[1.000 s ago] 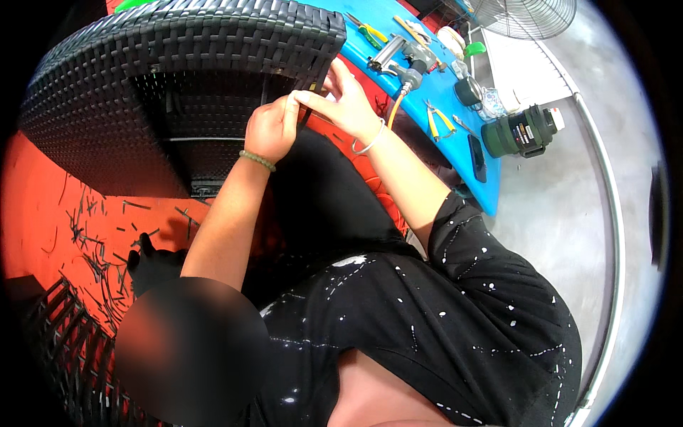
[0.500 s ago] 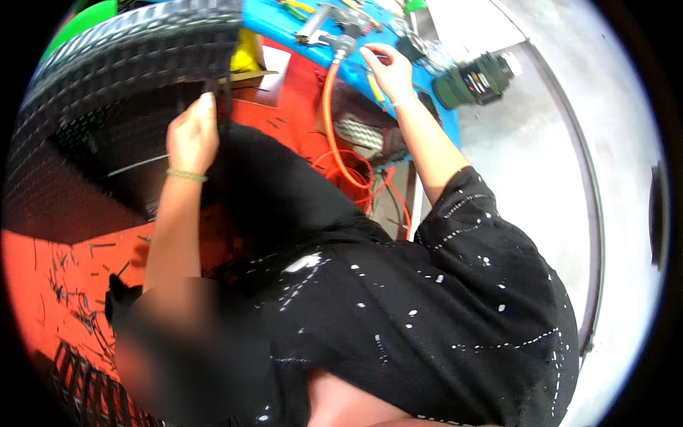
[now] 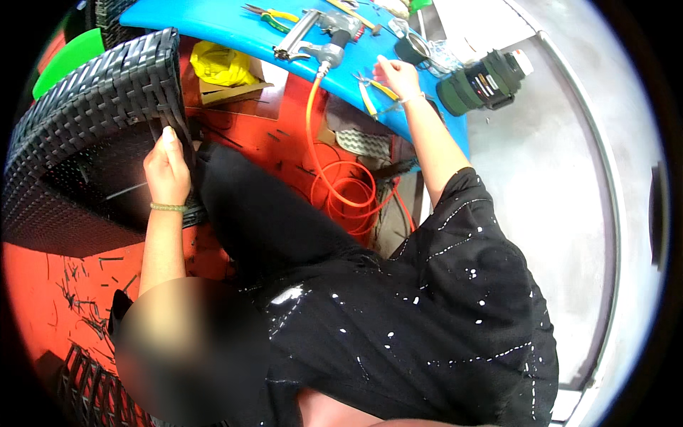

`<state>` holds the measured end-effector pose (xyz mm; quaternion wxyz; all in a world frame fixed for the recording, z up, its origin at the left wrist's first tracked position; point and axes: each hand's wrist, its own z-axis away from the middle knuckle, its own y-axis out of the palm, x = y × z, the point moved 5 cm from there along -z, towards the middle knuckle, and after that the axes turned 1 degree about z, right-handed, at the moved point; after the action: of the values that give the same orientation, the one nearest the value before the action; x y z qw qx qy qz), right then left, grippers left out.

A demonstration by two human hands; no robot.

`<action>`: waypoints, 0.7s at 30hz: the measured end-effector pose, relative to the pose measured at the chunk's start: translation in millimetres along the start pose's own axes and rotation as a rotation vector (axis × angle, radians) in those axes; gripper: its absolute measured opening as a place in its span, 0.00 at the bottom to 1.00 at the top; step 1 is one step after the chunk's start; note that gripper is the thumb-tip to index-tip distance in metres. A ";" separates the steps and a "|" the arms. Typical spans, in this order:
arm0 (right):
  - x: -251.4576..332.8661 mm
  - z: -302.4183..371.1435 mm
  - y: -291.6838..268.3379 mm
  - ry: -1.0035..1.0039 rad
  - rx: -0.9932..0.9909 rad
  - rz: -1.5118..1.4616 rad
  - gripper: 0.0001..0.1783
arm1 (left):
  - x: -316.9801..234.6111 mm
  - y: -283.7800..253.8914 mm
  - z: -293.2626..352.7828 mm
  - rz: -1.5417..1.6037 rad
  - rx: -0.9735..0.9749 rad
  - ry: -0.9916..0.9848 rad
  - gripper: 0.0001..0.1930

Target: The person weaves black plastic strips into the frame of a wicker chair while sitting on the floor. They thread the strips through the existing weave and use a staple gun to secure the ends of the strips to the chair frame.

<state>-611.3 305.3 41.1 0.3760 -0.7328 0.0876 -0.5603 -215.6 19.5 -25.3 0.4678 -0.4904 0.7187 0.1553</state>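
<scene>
The left hand (image 3: 167, 171) is gripping the edge of the black woven chair (image 3: 85, 114), with the fingers curled around its rim. The right hand (image 3: 397, 75) is reaching to the blue table (image 3: 213, 21), with loosely bent fingers touching the yellow-handled pliers (image 3: 377, 87). The metal air gun (image 3: 316, 35) is lying on the same table, beside the pliers, and its orange hose (image 3: 341, 192) is hanging below the table.

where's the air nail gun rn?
In the head view, the silver pneumatic nail gun lies on the blue tabletop at upper centre, its orange coiled hose hanging below, just left of the right hand.
</scene>
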 end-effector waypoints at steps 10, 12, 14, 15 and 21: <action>-53.5 -126.9 64.3 0.738 0.263 -0.570 0.34 | -9.0 3.1 -2.6 -0.060 -0.037 0.024 0.14; -28.1 -110.5 87.1 0.749 0.241 -0.497 0.30 | -4.3 -5.2 1.6 -0.070 -0.050 0.007 0.15; 6.5 -88.0 95.4 0.638 0.284 -0.507 0.29 | -1.0 -8.4 4.2 -0.073 -0.072 0.016 0.16; 23.0 -74.4 93.7 0.571 0.277 -0.569 0.29 | -2.1 -8.5 3.3 -0.087 -0.076 0.014 0.16; 29.3 -88.7 72.9 0.455 0.413 -0.666 0.25 | 0.7 -2.7 -8.0 -0.107 -0.051 0.030 0.16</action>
<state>-658.1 197.9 23.8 0.2848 -0.4890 -0.1864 -0.8031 -217.5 12.5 -21.1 0.4521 -0.5421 0.6942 0.1408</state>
